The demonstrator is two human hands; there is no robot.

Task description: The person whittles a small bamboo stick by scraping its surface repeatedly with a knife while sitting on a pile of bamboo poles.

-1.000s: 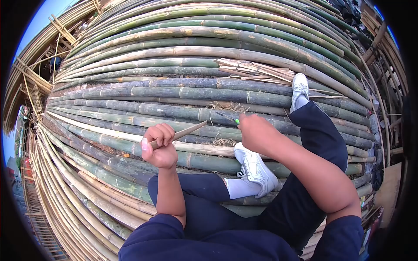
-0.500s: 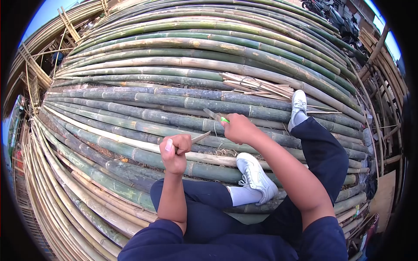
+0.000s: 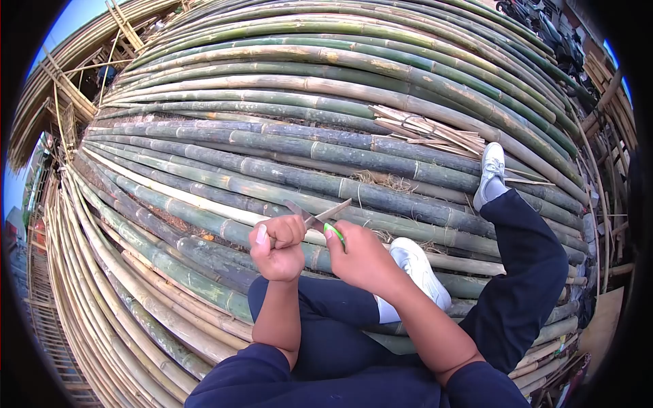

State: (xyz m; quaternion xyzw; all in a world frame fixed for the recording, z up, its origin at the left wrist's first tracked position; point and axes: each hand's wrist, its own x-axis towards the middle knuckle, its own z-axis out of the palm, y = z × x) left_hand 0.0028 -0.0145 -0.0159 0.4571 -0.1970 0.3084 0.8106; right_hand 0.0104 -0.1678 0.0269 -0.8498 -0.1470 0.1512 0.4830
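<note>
My left hand [image 3: 277, 249] is closed round a thin bamboo strip [image 3: 337, 209], whose pointed end sticks out to the right. In my right hand [image 3: 364, 255] is a knife [image 3: 296, 209] with a bright green handle [image 3: 335, 232]; its blade points up and left and crosses the strip just beside my left fist. Both hands are close together above my bent leg. Where the strip passes inside my left fist it is hidden.
Long bamboo poles [image 3: 272, 144] lie side by side under and around me. A bundle of split strips [image 3: 428, 129] rests on them near my white shoe [image 3: 493, 163]. Shavings [image 3: 384, 181] lie between poles. Motorcycles [image 3: 551, 34] stand at the upper right.
My right hand has moved left and down with the knife, from apart to beside my left fist, so the blade now crosses the strip. The view has shifted slightly.
</note>
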